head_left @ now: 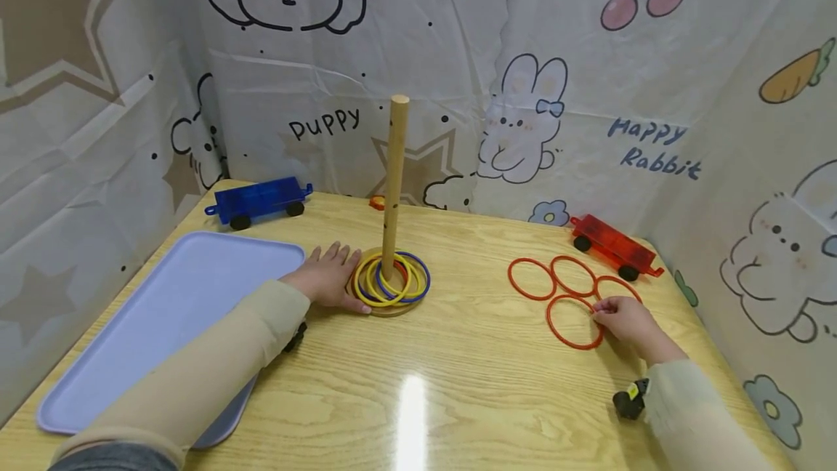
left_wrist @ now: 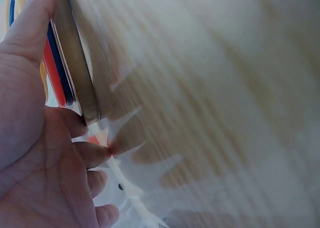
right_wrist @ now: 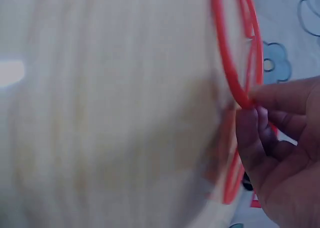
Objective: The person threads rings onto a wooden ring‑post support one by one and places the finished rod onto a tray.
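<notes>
The right hand (head_left: pixel 626 324) pinched a thin, smooth red plastic-looking ring (right_wrist: pixel 227 65) at the right of the pale wood-grain table (head_left: pixel 471 355), hiding part of its rim; whether it touched the table was unclear; three matching red rings (head_left: pixel 554 280) lay just beyond, one partly covered by the hand; the left hand (head_left: pixel 330 278), spread and straight-fingered, touched and partly hid a round wooden base (left_wrist: pixel 79 68).

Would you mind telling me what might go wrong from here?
The right hand pinches one red ring at its rim, so it might slip. Other red rings lie close by and could get dragged along. The tall peg may wobble if knocked, should the left hand leave its base.
</notes>
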